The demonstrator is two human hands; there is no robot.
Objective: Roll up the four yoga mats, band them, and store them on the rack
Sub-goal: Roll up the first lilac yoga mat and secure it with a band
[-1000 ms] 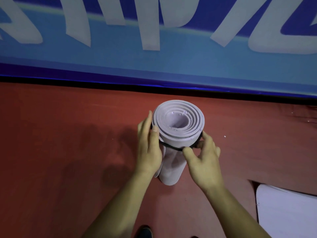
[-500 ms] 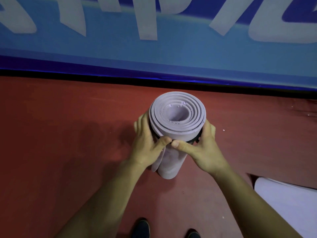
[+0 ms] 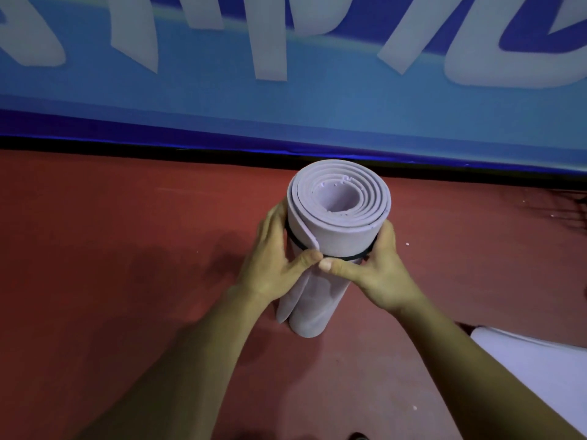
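Note:
A lilac yoga mat (image 3: 336,236), rolled into a tube, stands upright on the red floor in the middle of the head view. A thin black band (image 3: 352,257) circles it a little below the top. My left hand (image 3: 279,258) wraps the roll's left side, my right hand (image 3: 374,268) its right side. Both thumbs meet on the front, at the band and the mat's loose outer edge. My fingers behind the roll are hidden.
A flat pale mat (image 3: 540,369) lies on the red floor (image 3: 127,281) at the lower right. A blue banner wall (image 3: 286,100) with large pale letters runs across just behind the roll. The toe of a dark shoe (image 3: 357,436) shows at the bottom edge.
The band was stretched between my fingers near the roll's top a second ago. It now sits lower and snug around the roll, and both hands have closed in with thumbs meeting at the front.

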